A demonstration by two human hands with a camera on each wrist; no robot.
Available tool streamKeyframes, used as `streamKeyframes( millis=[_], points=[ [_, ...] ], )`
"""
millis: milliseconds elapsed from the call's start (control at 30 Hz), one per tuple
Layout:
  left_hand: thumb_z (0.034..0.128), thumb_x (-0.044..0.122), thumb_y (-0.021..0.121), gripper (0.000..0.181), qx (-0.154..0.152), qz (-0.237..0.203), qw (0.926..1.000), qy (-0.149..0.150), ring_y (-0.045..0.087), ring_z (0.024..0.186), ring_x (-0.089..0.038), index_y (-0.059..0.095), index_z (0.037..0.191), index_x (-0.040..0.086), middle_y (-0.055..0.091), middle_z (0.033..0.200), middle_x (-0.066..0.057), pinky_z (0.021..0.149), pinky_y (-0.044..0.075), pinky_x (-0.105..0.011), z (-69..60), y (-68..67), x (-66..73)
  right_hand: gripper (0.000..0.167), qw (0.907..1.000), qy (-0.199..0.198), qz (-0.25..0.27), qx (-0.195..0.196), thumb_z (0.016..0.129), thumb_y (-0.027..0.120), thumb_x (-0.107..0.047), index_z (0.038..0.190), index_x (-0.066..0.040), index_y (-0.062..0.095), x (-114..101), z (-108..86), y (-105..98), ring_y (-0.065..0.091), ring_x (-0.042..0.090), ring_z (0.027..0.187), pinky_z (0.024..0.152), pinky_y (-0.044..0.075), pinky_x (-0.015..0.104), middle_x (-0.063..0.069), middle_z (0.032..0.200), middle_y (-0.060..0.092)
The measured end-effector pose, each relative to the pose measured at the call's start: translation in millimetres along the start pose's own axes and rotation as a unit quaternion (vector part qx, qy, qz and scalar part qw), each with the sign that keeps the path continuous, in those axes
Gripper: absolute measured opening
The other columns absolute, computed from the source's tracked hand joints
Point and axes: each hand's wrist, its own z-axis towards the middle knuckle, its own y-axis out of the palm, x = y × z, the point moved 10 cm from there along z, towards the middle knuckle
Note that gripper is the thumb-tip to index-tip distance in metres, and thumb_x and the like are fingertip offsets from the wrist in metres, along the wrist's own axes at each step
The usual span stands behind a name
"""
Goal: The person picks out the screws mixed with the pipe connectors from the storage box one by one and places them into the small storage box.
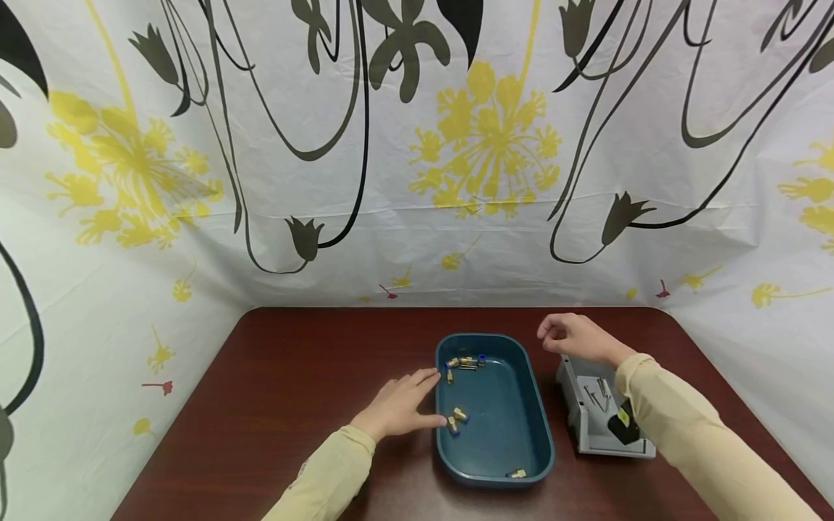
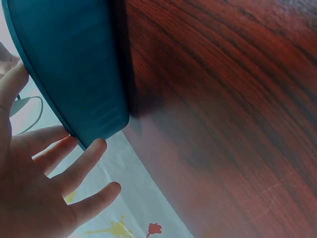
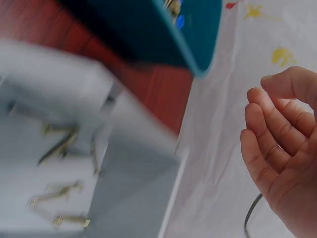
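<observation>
My left hand [image 1: 400,405] rests at the left rim of a dark blue plastic tray [image 1: 498,416], fingers spread and fairly straight. In the left wrist view, fingertips touch the tray's outer edge [image 2: 74,74]. Small brass fittings with blue ends lie in the tray: a group [image 1: 467,361] at the far left corner, two [image 1: 460,414] near my left thumb, one [image 1: 517,473] at the near end. My right hand [image 1: 583,339] hovers above the far end of a grey box [image 1: 612,446], fingers loosely curled and thumb near the index fingertip. Nothing shows between them. Several screws [image 3: 67,196] lie in the box.
A dark red-brown wooden table [image 1: 313,383] carries both containers, the grey box standing right of the tray. Behind and beside the table hangs a white patterned cloth [image 1: 404,253]. A black device [image 1: 624,423] sits at the right wrist, over part of the box.
</observation>
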Motion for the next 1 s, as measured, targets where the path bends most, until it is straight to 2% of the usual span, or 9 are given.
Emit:
streamKeyframes(
  millis=[267, 433, 633, 767, 1000],
  points=[
    [0.0788, 0.057, 0.052, 0.076, -0.001, 0.003, 1.0, -0.001, 0.039, 0.117, -0.021, 0.034, 0.137, 0.012, 0.033, 0.137, -0.002, 0.091, 0.032, -0.043, 0.6, -1.4, -0.8, 0.008, 0.9994, -0.028, 0.01, -0.019, 0.083, 0.056, -0.004, 0.089, -0.009, 0.057, -35.1, 33.1, 25.4, 0.054, 0.017, 0.069, 0.059, 0.043, 0.032, 0.002, 0.08, 0.058],
    [0.0788, 0.056, 0.053, 0.075, -0.001, -0.002, 1.0, -0.004, 0.039, 0.117, -0.021, 0.034, 0.137, 0.012, 0.033, 0.137, -0.002, 0.091, 0.032, -0.043, 0.5, -2.7, -1.0, 0.007, 0.9979, -0.051, 0.011, -0.037, 0.084, 0.056, -0.005, 0.089, -0.009, 0.058, -49.7, 47.3, 47.2, 0.055, 0.016, 0.072, 0.063, 0.044, 0.032, -0.001, 0.08, 0.057],
    [0.0792, 0.055, 0.054, 0.074, -0.001, -0.001, 1.0, -0.002, 0.04, 0.116, -0.021, 0.034, 0.137, 0.012, 0.033, 0.137, -0.002, 0.09, 0.033, -0.042, 1.0, -1.3, -0.3, 0.005, 0.9966, -0.05, 0.028, -0.06, 0.085, 0.055, -0.003, 0.088, -0.004, 0.058, -50.6, 56.5, 77.6, 0.056, 0.021, 0.073, 0.063, 0.044, 0.031, 0.002, 0.08, 0.056],
    [0.0794, 0.055, 0.053, 0.074, 0.0, -0.002, 1.0, 0.0, 0.04, 0.116, -0.021, 0.034, 0.137, 0.011, 0.033, 0.137, -0.002, 0.09, 0.033, -0.043, 1.1, -0.9, -0.2, 0.006, 0.9967, -0.052, 0.019, -0.06, 0.084, 0.054, -0.001, 0.088, -0.001, 0.058, -49.4, 61.3, 91.6, 0.055, 0.017, 0.068, 0.062, 0.044, 0.03, 0.007, 0.08, 0.058],
    [0.0795, 0.056, 0.052, 0.074, -0.004, -0.003, 1.0, -0.001, 0.039, 0.117, -0.02, 0.034, 0.137, 0.013, 0.032, 0.137, -0.001, 0.09, 0.033, -0.043, 1.4, 0.4, -1.4, 0.009, 0.998, -0.033, 0.007, -0.053, 0.083, 0.054, 0.001, 0.089, -0.001, 0.059, -39.1, 65.6, 110.4, 0.052, 0.012, 0.067, 0.06, 0.044, 0.03, 0.0, 0.078, 0.056]
  ],
)
